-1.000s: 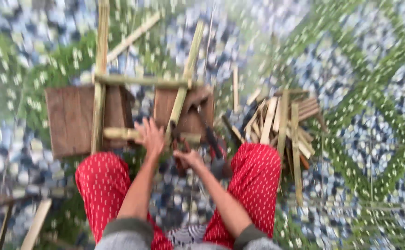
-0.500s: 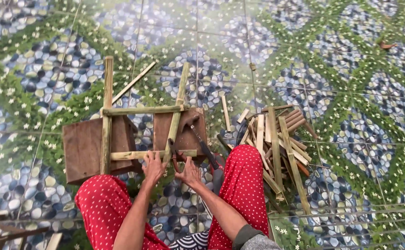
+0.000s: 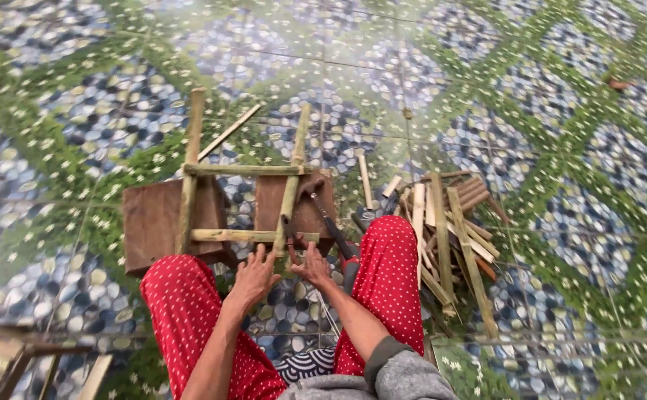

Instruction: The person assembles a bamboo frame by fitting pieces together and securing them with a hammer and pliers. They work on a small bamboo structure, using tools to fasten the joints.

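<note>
Your two hands are meeting at the near corner of a lashed bamboo frame.

Your left hand is spreading its fingers loosely, open, just below the pale green bamboo frame; your right hand is curling its fingers at the near rail's joint, though I cannot tell what they are gripping. The frame is lying across two brown wooden blocks on the pebble-patterned tile floor. A hammer is resting on the right block, and a heap of split bamboo strips is lying further right, beside your red polka-dot trouser knee.
</note>
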